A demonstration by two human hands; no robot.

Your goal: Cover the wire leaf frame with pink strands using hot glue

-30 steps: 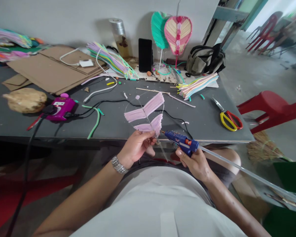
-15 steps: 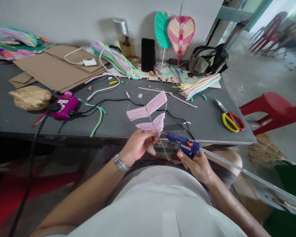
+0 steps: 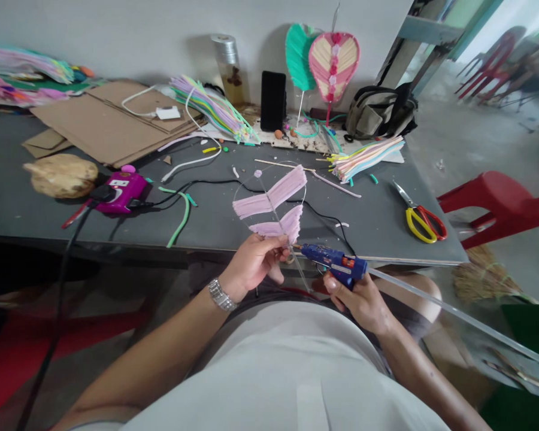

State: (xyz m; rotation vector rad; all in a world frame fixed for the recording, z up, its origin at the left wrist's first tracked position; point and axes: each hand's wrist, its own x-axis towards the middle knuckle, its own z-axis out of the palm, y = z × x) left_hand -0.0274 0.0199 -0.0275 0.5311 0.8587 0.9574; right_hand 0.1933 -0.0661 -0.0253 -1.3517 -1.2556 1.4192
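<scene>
A thin wire-framed fan [image 3: 269,202] with two bands of lilac pipe cleaners extends over the table's front edge. My left hand [image 3: 256,263] pinches its lower end near the central stem, fingers closed. In my right hand [image 3: 359,293] is a blue hot glue gun [image 3: 330,260], its handle wrapped by my fingers. The gun's nozzle points left and sits close to the fan's lower edge, by my left fingertips; whether it touches is too small to tell. A long clear glue stick [image 3: 449,311] runs out of the gun's back toward the lower right.
Yellow-and-red scissors [image 3: 422,221] lie on the grey table [image 3: 372,236] at right. Pipe-cleaner bundles [image 3: 366,158], cardboard [image 3: 112,120], a phone [image 3: 273,100] and two finished fans [image 3: 333,66] stand or lie farther back. A magenta power socket [image 3: 123,190] with black cords is at left.
The whole view has shifted slightly. Both hands, the fan and the glue gun keep nearly the same positions relative to one another.
</scene>
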